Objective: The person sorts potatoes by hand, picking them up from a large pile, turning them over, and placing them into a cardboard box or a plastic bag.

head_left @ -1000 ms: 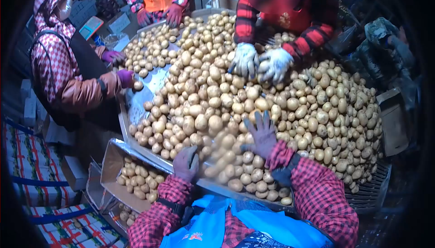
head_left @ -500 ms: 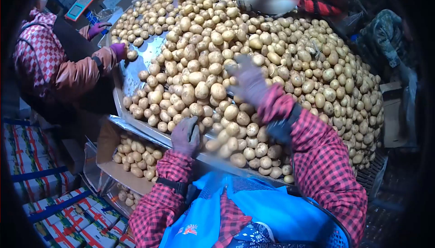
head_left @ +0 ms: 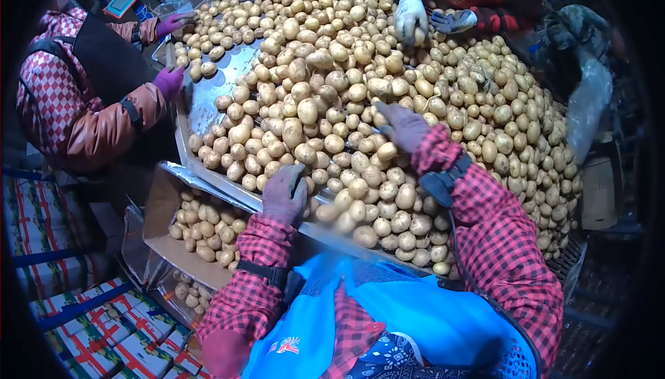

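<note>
Potatoes lie in a large heap on a metal table. My left hand, in a greyish-purple glove, rests among potatoes at the table's near edge. Its fingers bend forward with the thumb apart, and I see no potato held in it. Farther right, my right hand, also gloved, lies low over the heap with its fingers stretched forward and to the left. A potato sits just under its palm side, where I cannot see a grip. Several potatoes near the front edge are blurred.
Below the table's left front edge stands a cardboard box of potatoes. A co-worker's purple-gloved hand is at the left rim. Across the heap is another person's white-gloved hand. Printed cartons are stacked at lower left.
My right hand has moved slightly right and down and is less blurred. My left hand stays near the edge, moved slightly up. Across the table, a white-gloved hand now reaches onto the potatoes.
</note>
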### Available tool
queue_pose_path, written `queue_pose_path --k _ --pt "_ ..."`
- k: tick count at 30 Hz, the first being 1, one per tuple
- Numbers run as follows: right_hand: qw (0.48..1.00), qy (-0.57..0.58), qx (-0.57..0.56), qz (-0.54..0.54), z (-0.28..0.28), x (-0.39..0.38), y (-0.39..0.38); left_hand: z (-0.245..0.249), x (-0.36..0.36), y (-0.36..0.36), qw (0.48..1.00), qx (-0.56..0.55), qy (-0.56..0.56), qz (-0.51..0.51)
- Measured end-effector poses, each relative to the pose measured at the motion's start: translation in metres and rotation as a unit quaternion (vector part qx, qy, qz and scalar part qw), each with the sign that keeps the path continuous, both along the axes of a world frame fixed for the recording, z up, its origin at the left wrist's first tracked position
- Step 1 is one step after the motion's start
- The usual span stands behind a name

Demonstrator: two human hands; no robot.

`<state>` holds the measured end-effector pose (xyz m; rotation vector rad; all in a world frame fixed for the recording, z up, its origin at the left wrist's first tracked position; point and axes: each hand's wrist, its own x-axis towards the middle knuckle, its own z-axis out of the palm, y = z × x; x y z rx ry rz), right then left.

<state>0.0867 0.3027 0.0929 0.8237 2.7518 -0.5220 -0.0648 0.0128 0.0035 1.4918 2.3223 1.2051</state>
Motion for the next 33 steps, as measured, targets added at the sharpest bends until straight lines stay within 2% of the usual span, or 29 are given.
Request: queue_pose_path --k 3,5,6,8,9,11,13,15,17,18,20,23,24,26,27,29,30,31,32,33 --pt "0.999 -0.004 0.044 -0.024 -0.005 0.059 0.022 0.008 -0.005 0.003 0.998 -0.028 -0.050 0.004" --pt "0.986 0.048 0.153 -0.043 0.007 0.100 0.013 0.010 -0.009 0.006 0.998 -0.043 -0.053 0.003" --pt "0.985 0.049 0.155 -0.051 0.013 0.119 0.002 0.011 -0.008 0.006 0.995 -0.069 -0.066 0.018" --pt "0.972 0.139 0.181 -0.057 0.021 0.158 -0.025 0.010 -0.012 0.009 0.987 -0.132 -0.083 0.037" --pt "0.973 0.126 0.174 -0.086 0.021 0.174 -0.038 0.009 -0.018 0.011 0.979 -0.158 -0.121 0.039" --pt "0.969 0.135 0.190 -0.079 0.021 0.201 -0.056 0.045 -0.027 0.025 0.950 -0.230 -0.188 0.096" --pt "0.966 0.092 0.222 -0.097 0.021 0.214 -0.068 0.043 -0.043 0.035 0.982 -0.110 -0.118 0.100" --pt "0.959 0.137 0.222 -0.114 0.016 0.225 -0.074 0.034 -0.056 0.055 0.998 -0.025 -0.040 0.039" --pt "0.956 0.140 0.224 -0.130 0.028 0.218 -0.077 0.031 -0.052 0.072 0.996 -0.067 0.050 0.029" --pt "0.962 0.163 0.170 -0.140 0.033 0.212 -0.076 0.026 -0.049 0.077 0.996 -0.066 0.050 0.020" --pt "0.963 0.206 0.100 -0.142 0.037 0.196 -0.072 0.015 -0.047 0.081 0.978 -0.151 0.125 0.070" --pt "0.954 0.270 0.077 -0.102 0.020 0.158 -0.050 0.008 -0.068 0.083 0.983 -0.163 0.068 0.049" --pt "0.954 0.272 0.079 -0.099 0.014 0.142 -0.040 0.003 -0.071 0.082 0.989 -0.132 0.052 0.038" --pt "0.972 0.183 0.123 -0.079 0.002 0.111 -0.024 0.003 -0.069 0.078 0.990 -0.123 0.053 0.051" --pt "0.973 0.183 0.122 -0.073 -0.005 0.096 -0.013 0.003 -0.068 0.077 0.990 -0.119 0.051 0.058" --pt "0.988 -0.029 0.144 -0.055 -0.018 0.070 0.005 0.002 -0.072 0.075 0.991 -0.116 0.037 0.062" --pt "0.988 -0.029 0.145 -0.048 -0.019 0.069 0.010 -0.003 -0.073 0.073 0.996 -0.070 0.045 0.043" --pt "0.993 0.084 0.061 -0.061 -0.017 0.073 0.013 -0.002 -0.072 0.070 0.998 -0.025 0.052 0.025" --pt "0.978 0.193 -0.027 -0.074 -0.016 0.076 0.012 0.002 -0.070 0.069 0.999 -0.019 -0.013 0.022" --pt "0.979 0.194 -0.024 -0.063 -0.016 0.079 0.009 -0.001 -0.067 0.066 0.999 -0.014 -0.013 0.032"
